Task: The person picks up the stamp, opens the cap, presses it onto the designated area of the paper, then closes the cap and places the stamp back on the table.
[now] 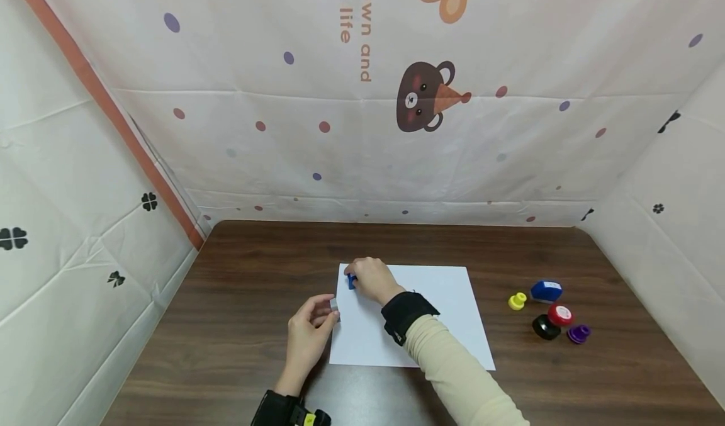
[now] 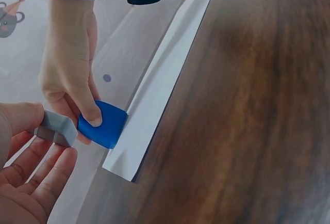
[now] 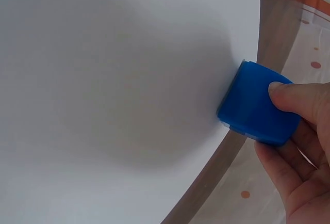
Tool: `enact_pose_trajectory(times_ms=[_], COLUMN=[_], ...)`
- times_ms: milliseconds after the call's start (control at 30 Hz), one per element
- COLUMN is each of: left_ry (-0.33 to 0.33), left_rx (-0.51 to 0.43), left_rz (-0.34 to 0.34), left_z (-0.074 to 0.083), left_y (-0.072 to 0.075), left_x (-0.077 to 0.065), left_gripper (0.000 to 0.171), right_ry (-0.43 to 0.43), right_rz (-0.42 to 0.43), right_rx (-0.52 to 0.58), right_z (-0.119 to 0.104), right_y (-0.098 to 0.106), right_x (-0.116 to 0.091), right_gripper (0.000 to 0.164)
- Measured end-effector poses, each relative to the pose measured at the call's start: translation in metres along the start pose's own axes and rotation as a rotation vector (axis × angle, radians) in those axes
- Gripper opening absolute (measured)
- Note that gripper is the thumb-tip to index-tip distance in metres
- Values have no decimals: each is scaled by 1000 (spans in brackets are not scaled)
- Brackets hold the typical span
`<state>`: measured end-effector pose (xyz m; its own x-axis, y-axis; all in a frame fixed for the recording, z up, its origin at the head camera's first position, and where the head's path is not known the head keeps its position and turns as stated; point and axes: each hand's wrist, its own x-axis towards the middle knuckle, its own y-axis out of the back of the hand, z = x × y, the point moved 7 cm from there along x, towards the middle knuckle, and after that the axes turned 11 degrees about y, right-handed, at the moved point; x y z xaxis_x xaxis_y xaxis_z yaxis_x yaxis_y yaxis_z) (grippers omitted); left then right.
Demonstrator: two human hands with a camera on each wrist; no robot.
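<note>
My right hand [image 1: 372,279] pinches a blue stamp [image 3: 258,105] between thumb and fingers at the upper left corner of the white sheet of paper [image 1: 416,325]. In the right wrist view the stamp's flat edge faces down onto the sheet, right at its margin. Just left of the paper, my left hand [image 1: 308,338] holds a small grey cap [image 2: 58,127] between thumb and fingertips. The left wrist view shows the cap close beside the stamp, its hollow side partly visible. The stamp's underside is hidden.
Right of the paper stand a yellow stamp [image 1: 517,301], another blue stamp [image 1: 546,291], a red round piece [image 1: 560,314] against a black one [image 1: 545,328], and a purple stamp [image 1: 579,333]. The brown wooden table [image 1: 255,269] meets a printed cloth [image 1: 362,180] at the back.
</note>
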<state>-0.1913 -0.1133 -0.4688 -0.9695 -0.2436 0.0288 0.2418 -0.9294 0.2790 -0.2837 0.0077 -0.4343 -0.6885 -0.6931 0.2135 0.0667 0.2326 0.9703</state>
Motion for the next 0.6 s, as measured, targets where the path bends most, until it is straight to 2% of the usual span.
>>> enact_pose_trajectory(times_ms=[267,600], left_ry=[-64,-44], left_rx=[-5,17], left_rz=[4,8], left_z=[3,8], left_y=[1,5], left_x=[1,-1], left_gripper=[29,29], right_ry=[16,7], right_rz=[17,-3], right_rx=[-5,-18], right_z=[-1,-2], right_y=[0,-2], right_x=[0,-1], right_gripper=[21,21])
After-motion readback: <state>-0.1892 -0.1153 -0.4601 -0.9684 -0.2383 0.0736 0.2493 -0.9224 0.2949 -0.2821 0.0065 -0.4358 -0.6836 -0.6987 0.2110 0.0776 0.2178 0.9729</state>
